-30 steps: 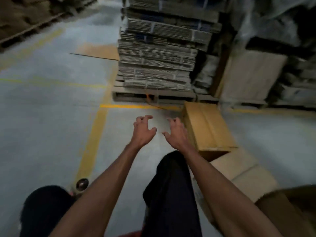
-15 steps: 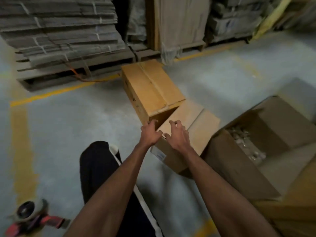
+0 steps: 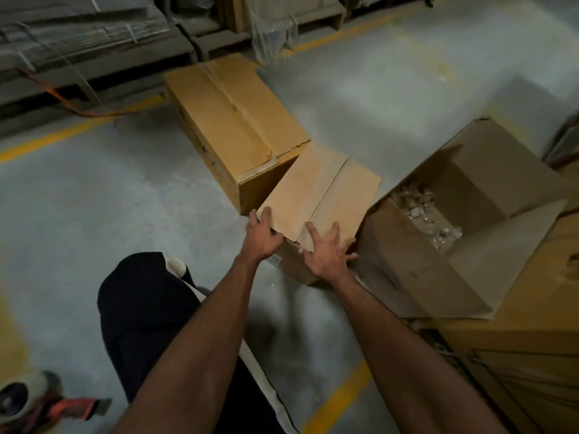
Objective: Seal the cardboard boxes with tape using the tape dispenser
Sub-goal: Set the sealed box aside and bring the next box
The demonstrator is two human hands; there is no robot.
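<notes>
Now down from hovering onto the small box (image 3: 316, 195), left hand (image 3: 261, 238) gripping its near corner, right hand (image 3: 327, 256) with fingers spread flat; best pressing both flaps flush under the fingers before fetching the tape dispenser (image 3: 37, 405) lying well behind on the floor.

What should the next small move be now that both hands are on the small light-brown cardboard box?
Probably pull the small light-brown cardboard box nearer. The left hand grips its near-left corner and the right hand presses on its closed flaps, whose centre seam looks untaped. The red-handled tape dispenser lies on the floor at the person's left, so the box likely needs positioning before taping.
</notes>
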